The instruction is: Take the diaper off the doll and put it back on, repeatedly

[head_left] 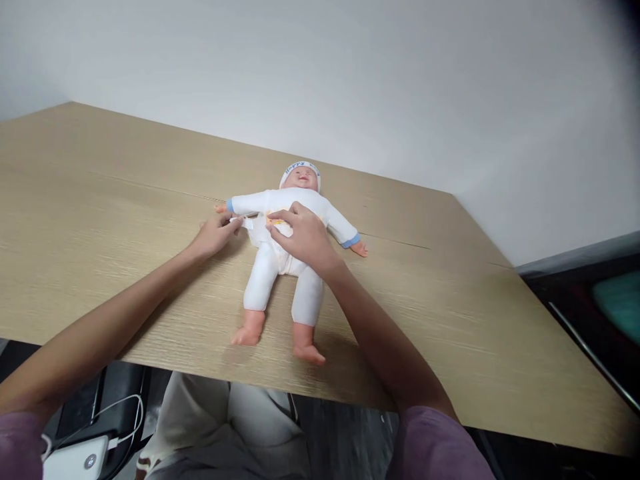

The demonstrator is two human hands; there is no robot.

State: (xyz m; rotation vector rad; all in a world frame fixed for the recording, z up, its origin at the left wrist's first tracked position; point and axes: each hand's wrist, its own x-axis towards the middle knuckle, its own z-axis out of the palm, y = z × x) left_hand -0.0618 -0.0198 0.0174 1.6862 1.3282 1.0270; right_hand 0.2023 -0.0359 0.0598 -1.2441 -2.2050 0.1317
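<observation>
A baby doll [261,277] in a white suit with blue cuffs and a printed white cap lies on its back on the wooden table, feet toward me. Around its hips is a white diaper [287,265] with an orange and yellow print at the waist. At the diaper's left side, my left hand [219,233] pinches a white side tab and draws it outward. Over the doll's belly is my right hand [303,235], its thumb and forefinger apart at the printed waistband. Part of the diaper's front is hidden behind that hand.
The wooden table [125,227] runs back to a pale wall. Below its front edge, a white power bank [77,460] with a cable rests at the lower left, beside my legs. A dark object with a teal panel [620,303] stands past the right edge.
</observation>
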